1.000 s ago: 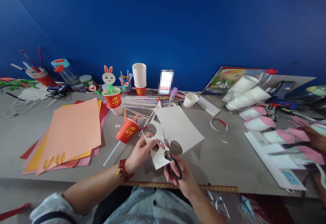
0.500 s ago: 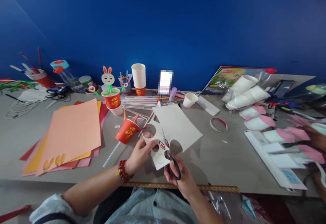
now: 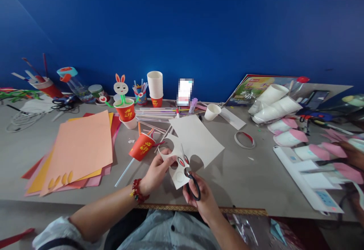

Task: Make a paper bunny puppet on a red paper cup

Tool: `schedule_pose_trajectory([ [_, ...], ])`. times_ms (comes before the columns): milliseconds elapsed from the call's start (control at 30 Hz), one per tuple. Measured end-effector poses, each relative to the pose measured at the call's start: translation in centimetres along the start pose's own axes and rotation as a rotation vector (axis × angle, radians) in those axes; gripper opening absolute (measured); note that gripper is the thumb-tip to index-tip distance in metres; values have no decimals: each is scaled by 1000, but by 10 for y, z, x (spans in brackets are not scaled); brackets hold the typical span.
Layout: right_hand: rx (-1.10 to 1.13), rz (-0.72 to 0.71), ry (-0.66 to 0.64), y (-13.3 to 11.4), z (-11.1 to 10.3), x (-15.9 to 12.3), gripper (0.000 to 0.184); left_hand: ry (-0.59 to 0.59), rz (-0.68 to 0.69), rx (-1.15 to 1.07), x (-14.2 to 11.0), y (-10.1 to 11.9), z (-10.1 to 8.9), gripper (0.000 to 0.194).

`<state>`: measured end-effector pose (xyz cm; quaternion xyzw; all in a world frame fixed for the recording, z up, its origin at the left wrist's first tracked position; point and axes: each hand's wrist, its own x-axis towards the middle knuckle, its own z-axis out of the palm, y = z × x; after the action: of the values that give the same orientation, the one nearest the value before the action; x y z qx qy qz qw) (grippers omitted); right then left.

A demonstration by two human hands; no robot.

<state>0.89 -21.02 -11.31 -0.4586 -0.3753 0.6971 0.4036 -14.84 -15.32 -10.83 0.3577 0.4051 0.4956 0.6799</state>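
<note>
My left hand (image 3: 159, 170) pinches a piece of white paper (image 3: 176, 181) that has round cut-outs along its edge. Drawn on it are red-filled ovals with black outlines and a faint circle. My right hand (image 3: 200, 191) has its fingers in the black handles of the scissors (image 3: 194, 191), whose blades lie at the paper beside the red ovals. Just beyond, a larger white sheet (image 3: 199, 138) with a curved notch lies on the table. A red paper cup (image 3: 142, 146) with straws lies tipped over to the left of my left hand.
Coloured paper sheets (image 3: 82, 143) are stacked at left. A rabbit figure (image 3: 121, 88) rises from a red cup behind them. Straws (image 3: 156, 113), a white cup (image 3: 212, 112) and a tape roll (image 3: 245, 139) lie farther back. At right are a power strip (image 3: 295, 178) and another person's hand (image 3: 351, 155).
The scissors and my right hand have shifted very slightly at the paper. The larger white sheet has moved a little to the left. My left hand keeps its grip.
</note>
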Motion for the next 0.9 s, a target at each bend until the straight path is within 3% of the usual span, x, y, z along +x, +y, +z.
schedule_pose_trajectory([
  [900, -88, 44, 106, 5, 2, -1, 62, 18, -54, 16, 1, -4, 0, 31],
])
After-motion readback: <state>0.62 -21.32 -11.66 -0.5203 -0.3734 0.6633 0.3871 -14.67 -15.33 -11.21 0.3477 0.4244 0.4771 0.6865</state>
